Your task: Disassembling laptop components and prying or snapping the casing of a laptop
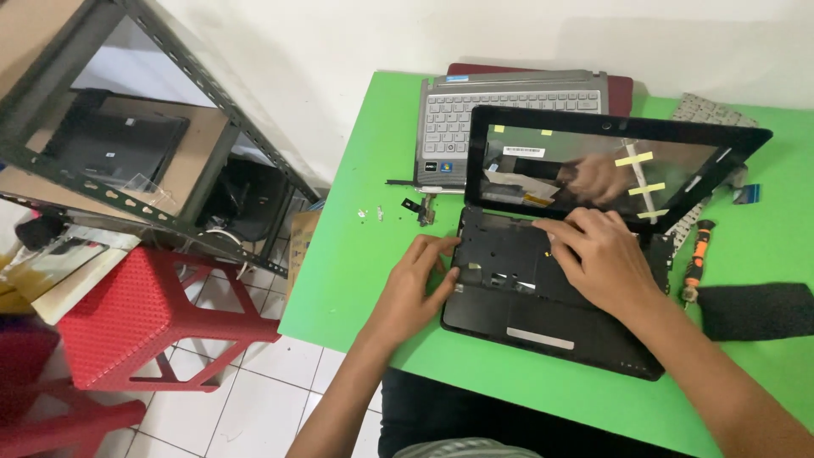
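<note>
A small black laptop (543,326) lies open on the green table (373,280), its keyboard removed and its bare inner tray showing. Its glossy screen (593,165) carries yellow tape strips. My left hand (415,284) holds the base's left edge, thumb and fingers on the rim. My right hand (598,254) presses its fingertips into the tray near the hinge.
A grey laptop (509,114) sits behind on a dark red one. A loose keyboard (708,110), an orange-handled screwdriver (699,254), a black cloth (755,309), a hinge part (421,208) and small screws (369,213) lie around. A metal shelf (170,153) and red stools (144,318) stand left.
</note>
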